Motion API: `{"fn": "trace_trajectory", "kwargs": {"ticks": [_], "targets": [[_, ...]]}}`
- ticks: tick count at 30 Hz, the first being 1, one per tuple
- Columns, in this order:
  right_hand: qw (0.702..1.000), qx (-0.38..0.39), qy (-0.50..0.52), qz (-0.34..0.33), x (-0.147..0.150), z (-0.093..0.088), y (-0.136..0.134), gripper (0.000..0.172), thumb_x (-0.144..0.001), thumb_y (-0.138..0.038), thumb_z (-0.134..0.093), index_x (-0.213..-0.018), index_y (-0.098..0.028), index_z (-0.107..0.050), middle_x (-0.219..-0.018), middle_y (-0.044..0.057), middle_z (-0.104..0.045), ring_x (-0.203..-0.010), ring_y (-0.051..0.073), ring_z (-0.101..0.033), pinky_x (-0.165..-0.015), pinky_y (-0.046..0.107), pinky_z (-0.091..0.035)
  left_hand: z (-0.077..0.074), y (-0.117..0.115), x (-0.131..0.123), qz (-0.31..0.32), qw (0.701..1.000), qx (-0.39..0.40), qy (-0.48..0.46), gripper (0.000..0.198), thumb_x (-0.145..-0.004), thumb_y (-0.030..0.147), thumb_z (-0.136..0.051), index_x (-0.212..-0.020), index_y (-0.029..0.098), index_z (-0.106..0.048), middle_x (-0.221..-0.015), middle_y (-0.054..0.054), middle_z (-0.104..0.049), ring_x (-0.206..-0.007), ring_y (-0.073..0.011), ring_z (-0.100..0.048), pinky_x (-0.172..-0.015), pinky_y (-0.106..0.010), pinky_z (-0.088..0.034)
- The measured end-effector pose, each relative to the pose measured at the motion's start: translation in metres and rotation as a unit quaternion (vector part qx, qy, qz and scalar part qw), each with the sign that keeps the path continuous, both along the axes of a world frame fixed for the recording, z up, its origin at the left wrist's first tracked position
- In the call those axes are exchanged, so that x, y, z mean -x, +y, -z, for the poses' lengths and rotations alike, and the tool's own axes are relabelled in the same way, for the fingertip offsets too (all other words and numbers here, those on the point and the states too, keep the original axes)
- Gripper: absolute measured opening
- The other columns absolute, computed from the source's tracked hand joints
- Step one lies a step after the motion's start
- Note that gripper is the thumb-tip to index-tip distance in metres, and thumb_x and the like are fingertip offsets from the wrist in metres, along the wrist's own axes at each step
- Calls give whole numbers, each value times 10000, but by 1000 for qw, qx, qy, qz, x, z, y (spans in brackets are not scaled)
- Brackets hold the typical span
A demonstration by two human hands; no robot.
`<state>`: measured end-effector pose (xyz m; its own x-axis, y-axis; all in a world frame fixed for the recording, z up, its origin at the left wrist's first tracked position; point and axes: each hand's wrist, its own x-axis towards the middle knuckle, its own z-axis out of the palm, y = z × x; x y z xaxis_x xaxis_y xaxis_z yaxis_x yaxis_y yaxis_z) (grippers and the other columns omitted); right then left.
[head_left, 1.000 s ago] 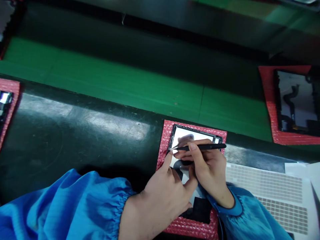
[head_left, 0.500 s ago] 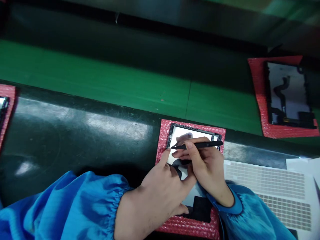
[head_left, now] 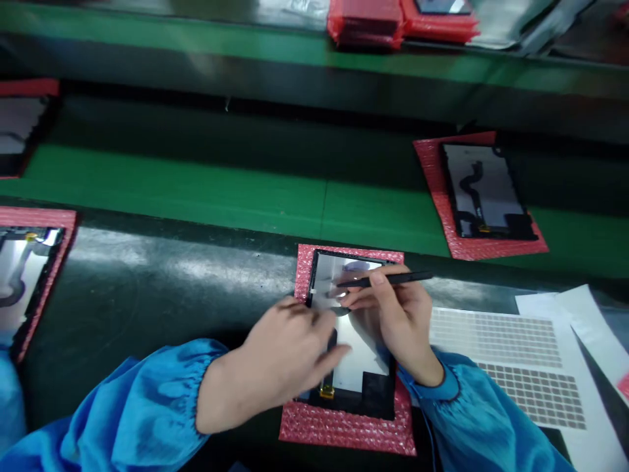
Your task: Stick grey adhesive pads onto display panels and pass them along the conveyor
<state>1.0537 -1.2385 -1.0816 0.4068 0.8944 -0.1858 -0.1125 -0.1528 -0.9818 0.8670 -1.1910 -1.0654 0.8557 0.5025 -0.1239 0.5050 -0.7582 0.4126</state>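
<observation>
Partly beneath both hands, black-framed panel, on red bubble wrap

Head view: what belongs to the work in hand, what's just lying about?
Likely in use:
- dark tweezer-like tool, in the right hand
- panel under both hands
- red bubble wrap beneath it

Apparently lying about:
- right-side panel on green surface
- left-edge panel
- gridded sheets, role unclear
</observation>
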Motion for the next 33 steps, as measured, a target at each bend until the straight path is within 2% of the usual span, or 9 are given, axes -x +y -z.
{"fn": "trace_trajectory", "kwargs": {"ticks": [2,4,7,11,16,21,24,28,33], "targets": [[999,-31,-16,28,-14,-8,-12,214,-973,-429,-695,-951,-227,-627,-722,16,-805,-573,205,-796,-527,300,-673,1,3,10,-129,989,47,55,362,-1027,454,-440,-916,171,-635,-709,-103,-690,-658,-302,-697,-656,-400,-491],[998,-40,-33,47,-31,-12,-30,194,-992,-413,-679,-963,-224,-649,-706,17,-797,-603,229,-806,-565,341,-685,7,5,19,-200,974,79,73,327,-1016,419,-427,-923,168,-614,-700,-107,-673,-596,-290,-654,-588,-365,-414],[994,-41,-49,93,-58,-9,-61,202,-975,-418,-713,-961,-225,-655,-720,4,-789,-615,230,-805,-618,366,-694,19,5,23,-208,969,126,33,213,-992,325,-432,-873,205,-560,-718,-57,-651,-571,-223,-588,-572,-328,-336],[989,-2,-81,125,-82,5,-97,256,-948,-452,-744,-969,-207,-674,-741,37,-800,-661,243,-814,-644,350,-688,25,-1,20,-227,950,203,-68,183,-983,311,-454,-819,232,-471,-727,4,-578,-632,-175,-532,-622,-318,-356],[981,-3,-95,167,-95,22,-123,304,-931,-500,-745,-972,-211,-660,-732,40,-805,-625,235,-806,-639,330,-674,33,-15,8,-286,879,320,-208,224,-1027,469,-416,-980,250,-421,-816,15,-606,-707,-159,-602,-652,-292,-486],[983,17,-128,132,-101,34,-125,334,-945,-535,-710,-977,-210,-644,-711,51,-796,-707,267,-813,-731,382,-659,42,-11,-2,-345,799,396,-292,690,-876,537,-672,-1377,282,-272,-875,0,-718,-638,-191,-686,-630,-357,-588],[985,21,-136,104,-102,36,-123,342,-969,-546,-669,-991,-206,-643,-703,57,-791,-762,274,-812,-790,397,-643,45,21,-3,-389,774,375,-329,779,-820,472,-748,-1435,285,-307,-874,-6,-726,-682,-205,-716,-663,-358,-606],[987,11,-133,94,-101,37,-124,343,-983,-547,-644,-955,-205,-655,-749,70,-793,-779,271,-805,-784,390,-634,49,100,-18,-441,773,290,-353,707,-870,285,-718,-1466,240,-340,-972,-41,-717,-763,-171,-712,-731,-326,-609],[989,8,-116,86,-98,40,-126,336,-992,-546,-632,-975,-210,-640,-744,62,-787,-780,275,-805,-771,395,-635,35,190,-44,-406,842,184,-305,390,-1003,385,-640,-1322,167,-590,-1193,-89,-663,-944,-191,-686,-801,-373,-612]]}}
